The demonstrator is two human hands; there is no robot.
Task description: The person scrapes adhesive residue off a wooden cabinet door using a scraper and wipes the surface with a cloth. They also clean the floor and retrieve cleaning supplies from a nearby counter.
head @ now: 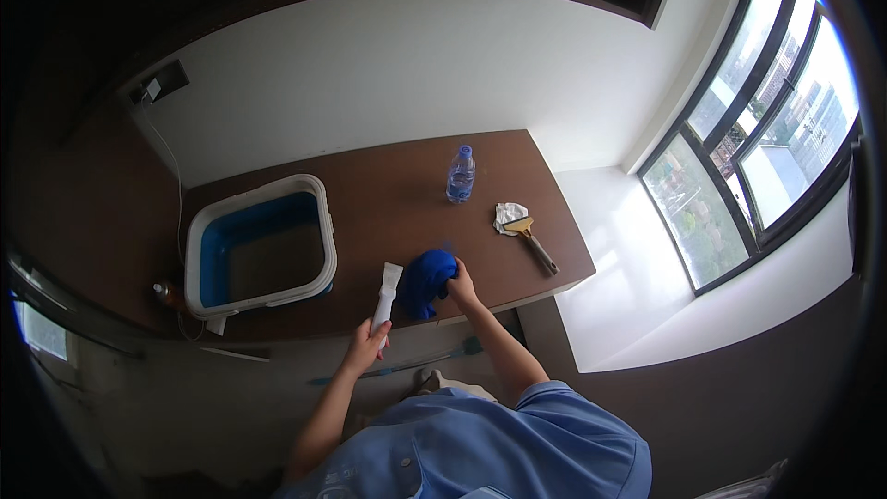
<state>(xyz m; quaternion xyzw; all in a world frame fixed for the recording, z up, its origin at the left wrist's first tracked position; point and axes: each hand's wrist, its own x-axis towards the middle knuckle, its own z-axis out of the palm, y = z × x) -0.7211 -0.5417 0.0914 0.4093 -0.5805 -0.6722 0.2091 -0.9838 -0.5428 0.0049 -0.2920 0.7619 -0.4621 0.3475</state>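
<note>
My left hand (367, 346) grips the handle of a white scraper-like tool (387, 294), whose flat, wide end points up and away from me over the front edge of the counter. Just right of it, a bunched blue cloth (424, 283) is held in my right hand (463, 284), with the fingers at the cloth's right side. The cloth is at the front of the brown countertop (388, 208); I cannot tell whether it rests on the surface. Part of my right fingers is hidden by the cloth.
A blue and white basin (331, 235) holding dark water stands left. A water bottle (461, 177) stands behind the cloth. At right, a yellow-headed scraper (537, 246) lies against a crumpled white wipe (509, 213). A bottle (166, 294) and a cord (173, 159) are far left; a pole (416, 362) lies below.
</note>
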